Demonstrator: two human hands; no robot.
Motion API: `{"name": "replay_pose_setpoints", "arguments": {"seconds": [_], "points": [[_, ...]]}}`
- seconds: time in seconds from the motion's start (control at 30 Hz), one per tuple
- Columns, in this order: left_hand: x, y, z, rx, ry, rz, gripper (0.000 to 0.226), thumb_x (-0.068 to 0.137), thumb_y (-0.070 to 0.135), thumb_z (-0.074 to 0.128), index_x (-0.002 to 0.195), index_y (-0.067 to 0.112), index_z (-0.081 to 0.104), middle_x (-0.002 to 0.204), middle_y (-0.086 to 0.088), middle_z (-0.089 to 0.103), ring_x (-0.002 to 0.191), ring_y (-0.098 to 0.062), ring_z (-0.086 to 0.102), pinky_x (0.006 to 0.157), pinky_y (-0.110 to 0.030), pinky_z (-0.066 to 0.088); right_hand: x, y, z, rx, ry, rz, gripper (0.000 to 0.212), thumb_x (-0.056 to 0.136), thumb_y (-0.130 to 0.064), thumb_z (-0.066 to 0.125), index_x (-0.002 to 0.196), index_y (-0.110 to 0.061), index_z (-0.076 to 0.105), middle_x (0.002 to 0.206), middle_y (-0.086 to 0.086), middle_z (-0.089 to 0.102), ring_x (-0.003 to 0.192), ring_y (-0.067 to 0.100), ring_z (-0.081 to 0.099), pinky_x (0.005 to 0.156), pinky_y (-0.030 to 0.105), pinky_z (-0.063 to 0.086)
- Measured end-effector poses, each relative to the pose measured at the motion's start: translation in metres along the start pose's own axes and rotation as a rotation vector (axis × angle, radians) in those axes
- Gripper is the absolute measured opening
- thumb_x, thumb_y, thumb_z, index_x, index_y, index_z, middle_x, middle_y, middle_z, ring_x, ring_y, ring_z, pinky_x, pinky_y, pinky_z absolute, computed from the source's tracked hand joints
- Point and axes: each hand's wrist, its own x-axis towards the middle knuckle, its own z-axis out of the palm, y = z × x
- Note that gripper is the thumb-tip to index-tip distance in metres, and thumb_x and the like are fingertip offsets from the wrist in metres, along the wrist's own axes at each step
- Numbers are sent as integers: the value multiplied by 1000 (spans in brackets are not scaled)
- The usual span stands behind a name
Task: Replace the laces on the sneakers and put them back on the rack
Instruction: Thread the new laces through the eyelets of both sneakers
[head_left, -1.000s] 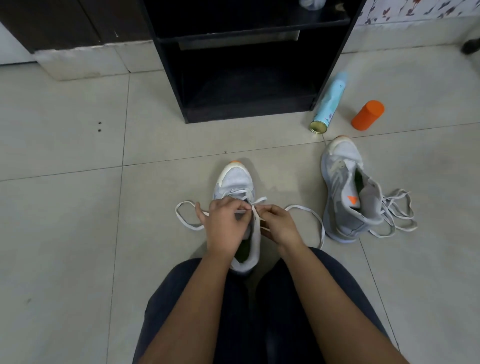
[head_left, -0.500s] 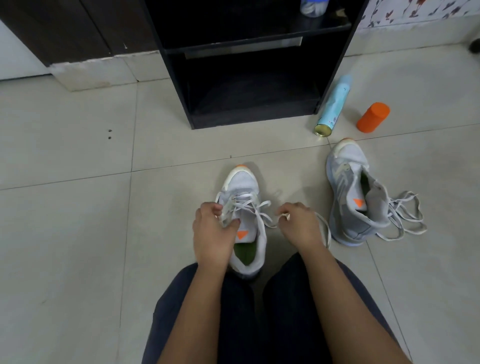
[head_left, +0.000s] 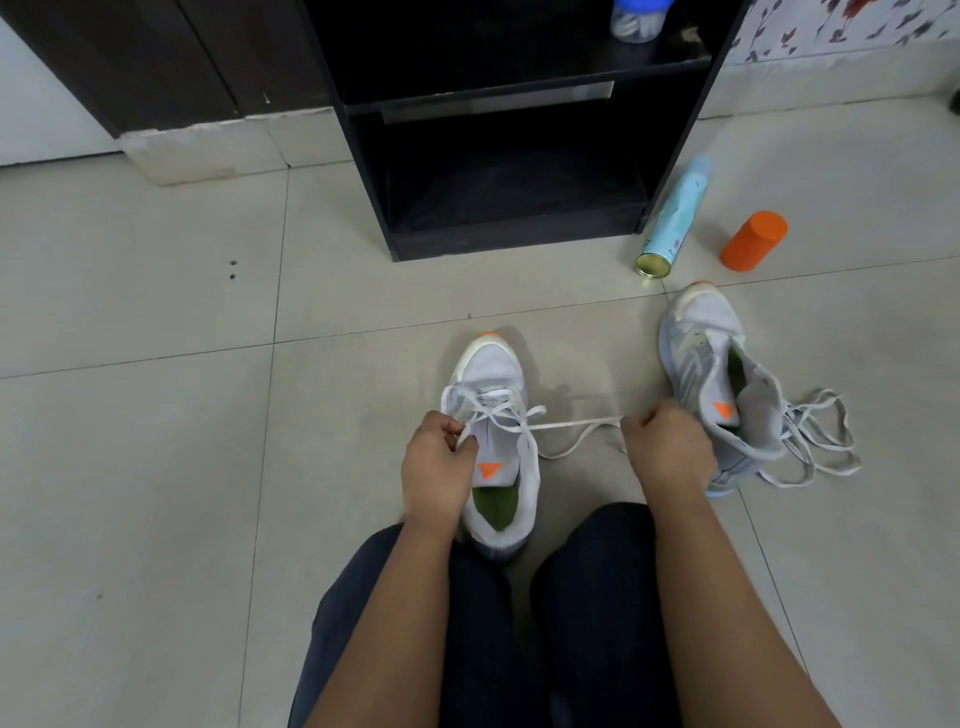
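Sneaker (head_left: 496, 415) lace (head_left: 569, 423) is pulled taut rightward, pinched by the right hand (head_left: 667, 447). Another strand is gripped by the left hand (head_left: 436, 467).

The end of the lace (head_left: 571, 423) is hidden inside the right hand (head_left: 667, 447), which also covers part of the right sneaker (head_left: 701, 358). The top edge cuts off the rack (head_left: 519, 240) and a jar (head_left: 636, 21) on it. Print on the spray can (head_left: 675, 213) is illegible.

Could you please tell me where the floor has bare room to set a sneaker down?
Bare tile spreads left of the near sneaker, and a strip lies between its toe and the rack. The right is crowded: second sneaker, its loose laces, spray can, orange bottle.
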Motion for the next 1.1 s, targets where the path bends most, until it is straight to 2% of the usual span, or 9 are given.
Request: {"name": "replay_pose_setpoints", "arguments": {"seconds": [0.1, 0.23, 0.33, 0.53, 0.63, 0.73, 0.83, 1.0, 1.1], "points": [[0, 1, 1, 0, -8, -3, 10, 84, 18, 63, 87, 15, 54, 72, 6, 54, 68, -17, 53, 61, -27, 38, -8, -10, 12, -236, -94, -248, 36, 88, -23, 50, 123, -21, 56, 128, 6, 55, 120, 31, 47, 95, 39, 40], [-1, 1, 2, -8, 1, -4, 11, 83, 18, 64, 89, 16, 55, 71, 8, 54, 68, -17, 54, 62, -27, 39, -29, -40, 31, 135, -259, -551, 19, 87, -23, 58, 102, -22, 69, 105, 4, 70, 100, 28, 62, 84, 38, 51], [0, 0, 2, -18, 10, -15, 9, 84, 16, 62, 88, 16, 54, 71, 6, 54, 67, -18, 53, 61, -27, 39, -29, -42, 30, 136, -291, -442, 15, 89, -32, 59, 92, -20, 67, 97, 4, 71, 93, 26, 63, 78, 34, 50], [0, 1, 2, -18, 19, -19, 7, 87, 15, 59, 89, 14, 53, 74, 3, 55, 66, -16, 52, 58, -27, 37, 2, -2, 0, -224, -83, -16, 33, 94, -21, 40, 118, -10, 59, 124, 15, 59, 118, 35, 51, 93, 40, 41], [-1, 0, 3, -11, 8, -11, 9, 86, 16, 60, 91, 14, 53, 76, 3, 56, 66, -14, 52, 56, -25, 37, -7, -11, 8, -326, -195, -206, 33, 89, -21, 46, 118, -25, 60, 128, 3, 56, 124, 28, 44, 103, 43, 32], [0, 1, 3, -18, 6, -7, 10, 85, 16, 62, 91, 14, 53, 75, 4, 56, 66, -15, 52, 59, -26, 37, -19, -30, 26, 36, -279, -476, 21, 90, -29, 53, 105, -27, 68, 111, -1, 67, 105, 24, 59, 92, 38, 46], [1, 2, 2, -15, 5, -23, 13, 86, 16, 61, 94, 13, 52, 72, 4, 54, 65, -16, 52, 58, -27, 38, -27, -41, 36, 253, -419, -431, 20, 91, -35, 58, 91, -18, 68, 92, -1, 70, 87, 19, 63, 80, 33, 48], [0, 2, 1, -1, -8, -21, 14, 87, 11, 57, 95, 11, 45, 71, 2, 50, 61, -11, 48, 52, -21, 34, -5, -23, 19, 333, -303, -281, 18, 91, -23, 59, 77, -14, 66, 78, 2, 68, 74, 20, 60, 66, 29, 43], [0, 2, 2, -3, -19, -18, 15, 87, 11, 56, 97, 12, 45, 71, 2, 51, 63, -16, 50, 55, -25, 35, -8, -23, 22, 287, -433, -313, 24, 94, -23, 52, 75, -15, 65, 79, -1, 68, 77, 20, 61, 72, 27, 46]]}}
